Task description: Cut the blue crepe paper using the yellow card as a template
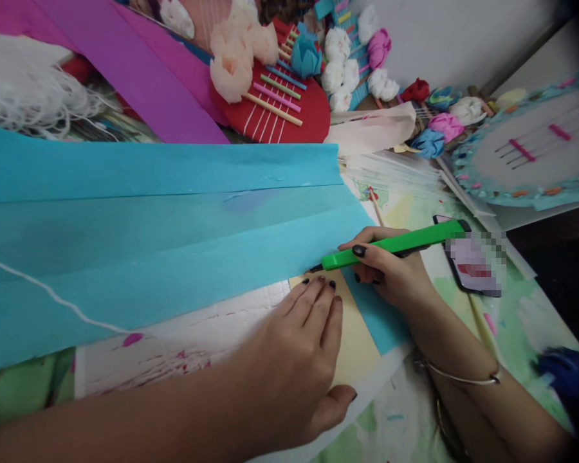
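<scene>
Your right hand (pixel 390 273) is closed around a green cutter (pixel 415 240), thumb along its near side, with the dark tip pointing left and down. That tip sits at the top edge of a cream card (pixel 359 321), just beside the fingertips of your left hand (pixel 296 350). Your left hand lies flat and loose on the card, palm down — fingers side by side, thumb spread away toward you, nothing in its grasp. Whether the tip touches the card or the paper behind it, you cannot tell from here.

A long blue paper (pixel 174 238) with lengthwise folds stretches to the left, and more blue shows along the right side of the card. Below its near edge, a white sheet (pixel 241 315) with pink marks is partly hidden by your left arm. On the worktop (pixel 525 334), a phone (pixel 473 263) rests to the right, near the cutter's back end. Beyond the blue paper are a purple strip (pixel 139 64), a red oval (pixel 313 119) crossed by coloured sticks, and clustered flowers (pixel 338 64).
</scene>
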{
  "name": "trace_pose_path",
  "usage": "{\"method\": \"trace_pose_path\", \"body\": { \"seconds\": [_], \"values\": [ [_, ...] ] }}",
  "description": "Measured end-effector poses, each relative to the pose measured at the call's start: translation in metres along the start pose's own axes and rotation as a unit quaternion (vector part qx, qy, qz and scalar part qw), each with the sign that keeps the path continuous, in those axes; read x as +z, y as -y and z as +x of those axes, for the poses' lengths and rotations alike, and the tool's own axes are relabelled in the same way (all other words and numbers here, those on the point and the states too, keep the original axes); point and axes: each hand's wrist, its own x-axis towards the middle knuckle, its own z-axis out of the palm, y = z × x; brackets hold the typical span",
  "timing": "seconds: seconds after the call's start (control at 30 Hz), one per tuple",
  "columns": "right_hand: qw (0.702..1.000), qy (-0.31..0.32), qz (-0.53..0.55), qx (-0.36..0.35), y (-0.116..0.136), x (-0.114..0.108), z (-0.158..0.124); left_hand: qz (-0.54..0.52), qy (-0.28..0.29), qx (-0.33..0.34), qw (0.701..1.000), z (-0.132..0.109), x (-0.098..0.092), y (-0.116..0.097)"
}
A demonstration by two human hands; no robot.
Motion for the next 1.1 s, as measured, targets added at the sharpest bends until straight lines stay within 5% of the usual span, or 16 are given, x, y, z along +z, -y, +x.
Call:
{"method": "trace_pose_path", "body": {
  "seconds": [1.1],
  "values": [
    [1.000, -0.013, 0.013, 0.002, -0.0025, -0.0086, 0.0035, -0.011, 0.013, -0.004, 1.000, -0.0020, 0.0014, -0.0003]
  ]
}}
